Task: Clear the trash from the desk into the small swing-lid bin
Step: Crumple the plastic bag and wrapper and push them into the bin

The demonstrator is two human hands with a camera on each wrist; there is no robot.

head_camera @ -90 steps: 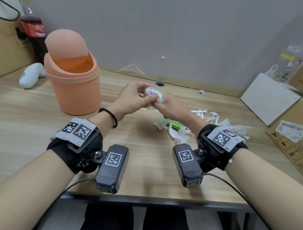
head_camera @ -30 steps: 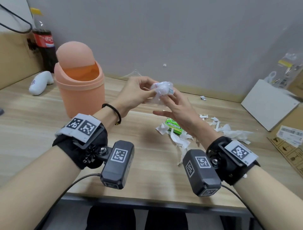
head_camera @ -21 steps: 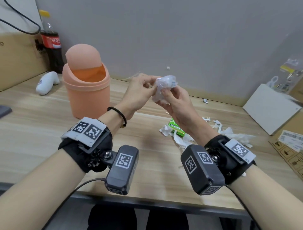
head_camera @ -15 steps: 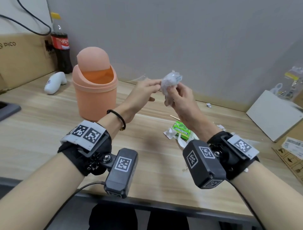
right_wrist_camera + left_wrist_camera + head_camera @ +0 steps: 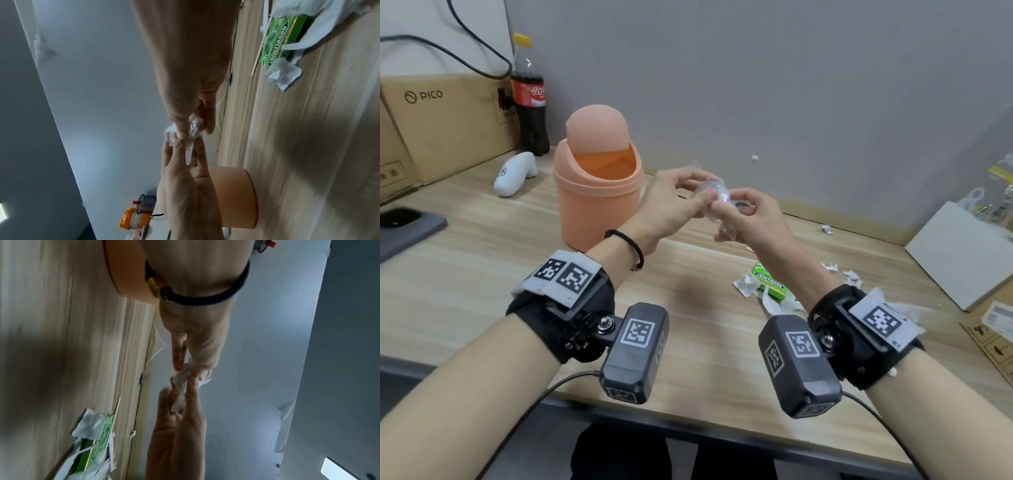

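The bin point(image 5: 597, 192) stands on the desk point(image 5: 482, 281), left of centre. Behind it to the left stand a bottle point(image 5: 530, 99) and a box point(image 5: 445, 120). Right of the bin, above the desk, 2 hands point(image 5: 671, 209) hold a wrapper point(image 5: 714, 193) between them. The gum pack point(image 5: 770, 282) lies among paper scraps point(image 5: 777, 301) nearer and to the right.

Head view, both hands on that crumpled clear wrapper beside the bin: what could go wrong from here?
1. The crumpled clear wrapper is pinched only by fingertips of the left hand and right hand; it may slip and drop onto the desk.
2. The swing-lid bin looks light; pushing its lid could tip it.
3. The right forearm hangs over the gum pack and paper scraps; it might sweep them away.
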